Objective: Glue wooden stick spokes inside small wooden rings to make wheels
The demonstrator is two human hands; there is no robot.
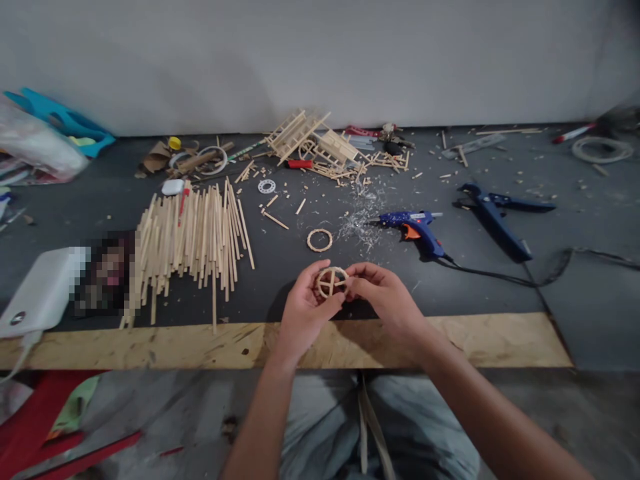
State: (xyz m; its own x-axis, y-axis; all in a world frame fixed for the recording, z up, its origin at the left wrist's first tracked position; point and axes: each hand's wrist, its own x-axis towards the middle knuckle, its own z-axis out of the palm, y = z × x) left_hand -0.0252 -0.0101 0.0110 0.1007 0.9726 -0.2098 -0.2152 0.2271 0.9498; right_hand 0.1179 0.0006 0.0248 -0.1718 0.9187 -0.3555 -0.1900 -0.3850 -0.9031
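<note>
A small wooden wheel (331,283) with crossed spokes is held up near the table's front edge. My left hand (311,303) grips its left and lower rim, fingers curled behind and thumb across the bottom. On the right side, my right hand (381,291) pinches the rim between thumb and fingers. Just beyond the hands a plain wooden ring (319,240) without spokes lies flat on the dark table. A blue glue gun (417,230) with an orange trigger rests to the right, its nozzle pointing left towards thin glue strands.
Many wooden sticks (200,233) lie at the left, beside a white power bank (43,287). Wooden models (300,137) stand at the back. A blue cutter (500,220) and the glue gun's cable (500,273) are at the right.
</note>
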